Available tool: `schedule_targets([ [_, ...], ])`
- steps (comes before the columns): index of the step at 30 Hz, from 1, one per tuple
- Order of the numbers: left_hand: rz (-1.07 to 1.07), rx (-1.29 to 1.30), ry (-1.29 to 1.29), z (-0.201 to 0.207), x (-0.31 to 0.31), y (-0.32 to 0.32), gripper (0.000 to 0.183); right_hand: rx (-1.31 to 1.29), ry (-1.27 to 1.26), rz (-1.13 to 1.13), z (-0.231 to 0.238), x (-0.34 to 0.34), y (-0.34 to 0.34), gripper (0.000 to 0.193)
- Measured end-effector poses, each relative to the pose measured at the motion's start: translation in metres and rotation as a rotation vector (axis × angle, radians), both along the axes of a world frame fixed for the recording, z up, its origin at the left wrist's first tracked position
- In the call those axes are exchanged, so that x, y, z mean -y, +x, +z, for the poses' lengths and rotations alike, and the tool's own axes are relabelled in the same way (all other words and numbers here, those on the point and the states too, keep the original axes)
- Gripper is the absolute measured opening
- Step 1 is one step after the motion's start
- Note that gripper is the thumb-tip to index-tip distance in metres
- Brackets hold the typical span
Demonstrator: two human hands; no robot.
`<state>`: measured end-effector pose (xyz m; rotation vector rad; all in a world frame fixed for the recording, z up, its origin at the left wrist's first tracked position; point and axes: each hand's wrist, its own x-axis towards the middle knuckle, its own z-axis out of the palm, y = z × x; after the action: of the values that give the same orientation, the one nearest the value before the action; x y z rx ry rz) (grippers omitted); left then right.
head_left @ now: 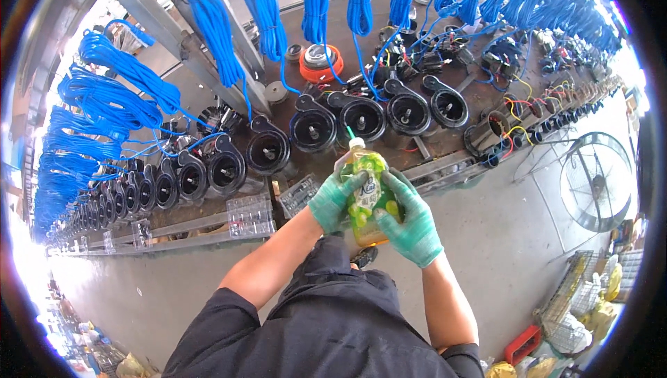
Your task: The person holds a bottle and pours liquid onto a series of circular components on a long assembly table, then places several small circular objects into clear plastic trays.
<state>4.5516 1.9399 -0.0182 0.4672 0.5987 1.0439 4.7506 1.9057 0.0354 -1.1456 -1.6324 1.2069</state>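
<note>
The left hand (338, 197) and right hand (413, 224), in green gloves, both grip a plastic bottle (367, 194), one on each side. It holds yellow liquid (366, 234). The bottle's long way runs away from the body, its thin green spout (350, 132) pointing toward the round black cases (365, 115). Those have metal pins (313, 132) inside. Farther off, an orange bowl (310, 74) holds a round gray part (319, 57).

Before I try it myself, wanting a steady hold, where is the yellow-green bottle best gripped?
Likely around the broad body of the bottle, from left and right, like the left hand and right hand; its thin green spout offers less to hold.
</note>
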Motion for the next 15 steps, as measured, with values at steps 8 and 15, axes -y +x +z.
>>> schedule_targets([
  [8, -0.011, -0.057, -0.106, -0.014, -0.022, 0.024, 0.061, -0.033, -0.146, -0.044, -0.008, -0.017, 0.021, 0.065],
  [15, 0.043, -0.095, -0.112, -0.020, -0.023, 0.031, 0.064, 0.022, -0.200, -0.026, 0.002, -0.025, 0.024, 0.068],
])
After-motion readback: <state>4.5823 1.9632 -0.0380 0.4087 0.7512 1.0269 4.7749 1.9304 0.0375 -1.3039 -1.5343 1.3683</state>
